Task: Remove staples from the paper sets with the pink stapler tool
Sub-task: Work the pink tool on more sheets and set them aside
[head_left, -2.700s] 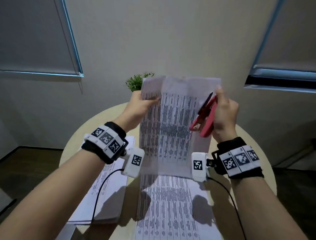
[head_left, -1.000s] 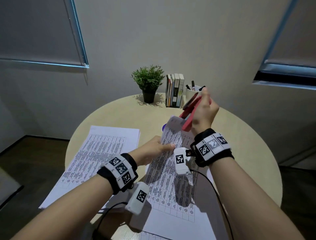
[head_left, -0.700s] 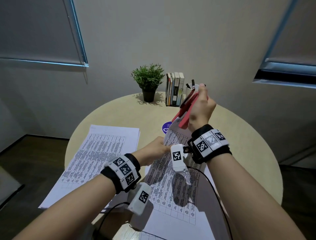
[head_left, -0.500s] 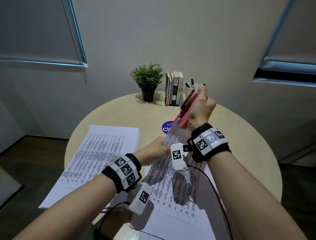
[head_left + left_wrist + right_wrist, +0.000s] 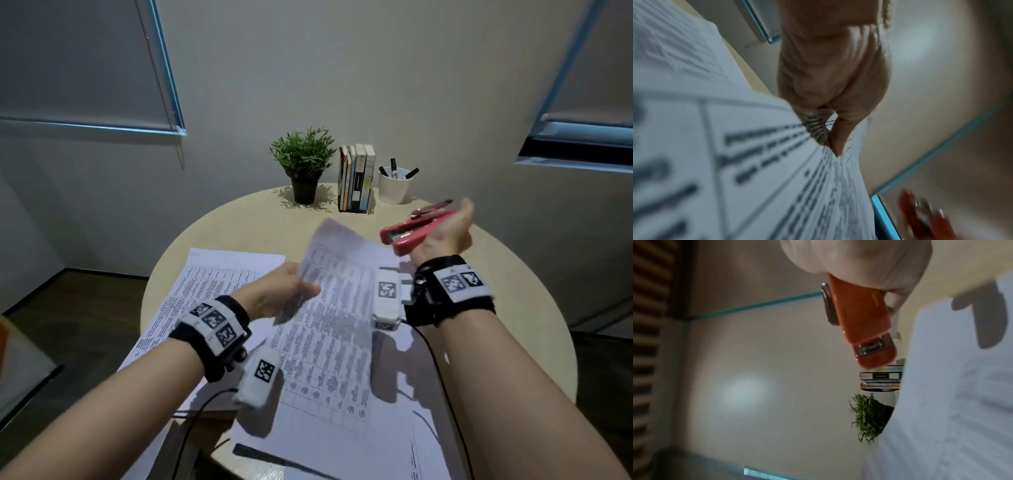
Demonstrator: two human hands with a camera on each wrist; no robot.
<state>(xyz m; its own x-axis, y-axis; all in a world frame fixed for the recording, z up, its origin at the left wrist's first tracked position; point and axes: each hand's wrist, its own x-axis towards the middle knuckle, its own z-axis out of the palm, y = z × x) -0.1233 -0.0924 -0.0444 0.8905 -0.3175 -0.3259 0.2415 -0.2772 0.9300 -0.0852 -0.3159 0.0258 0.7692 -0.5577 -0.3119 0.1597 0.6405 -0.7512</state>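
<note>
My right hand (image 5: 445, 233) grips the pink stapler tool (image 5: 411, 229) above the table's right side, its metal end pointing left; the right wrist view shows the stapler tool (image 5: 863, 321) held in my curled fingers. My left hand (image 5: 281, 291) pinches the left edge of a printed paper sheet (image 5: 339, 274), which is lifted and curled above the paper set (image 5: 335, 383) lying in front of me. In the left wrist view my thumb and fingers (image 5: 838, 97) close on the sheet (image 5: 756, 162). The stapler is clear of the paper.
A second paper stack (image 5: 205, 294) lies at the left on the round wooden table (image 5: 513, 308). At the back stand a potted plant (image 5: 303, 164), a row of books (image 5: 356, 178) and a white cup of pens (image 5: 394, 185).
My right hand has pulled the stapler off the sheet's top corner and swung it right, now lying more level. My left hand has lifted the sheet, which curls upward.
</note>
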